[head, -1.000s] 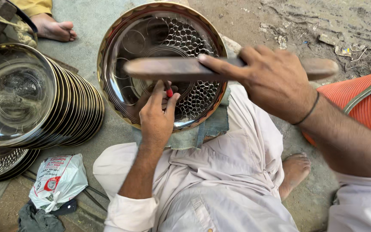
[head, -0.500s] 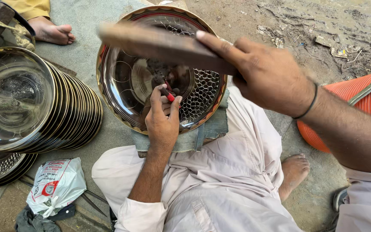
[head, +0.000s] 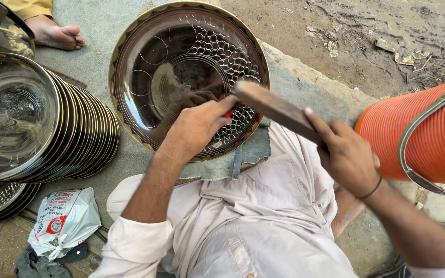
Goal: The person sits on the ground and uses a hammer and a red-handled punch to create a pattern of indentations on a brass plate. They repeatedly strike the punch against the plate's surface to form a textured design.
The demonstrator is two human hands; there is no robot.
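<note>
L hand [head: 197,126] pinches a red-tipped punch [head: 228,113] on the tray [head: 130,62] centre; R hand [head: 347,157] grips wooden bat [head: 276,110], axis slanting up-left, its end just right of the punch.

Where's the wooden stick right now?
Head view, centre-right: the wooden stick is gripped in the right hand, its far end over the metal tray's lower right rim, beside the left hand.
</note>
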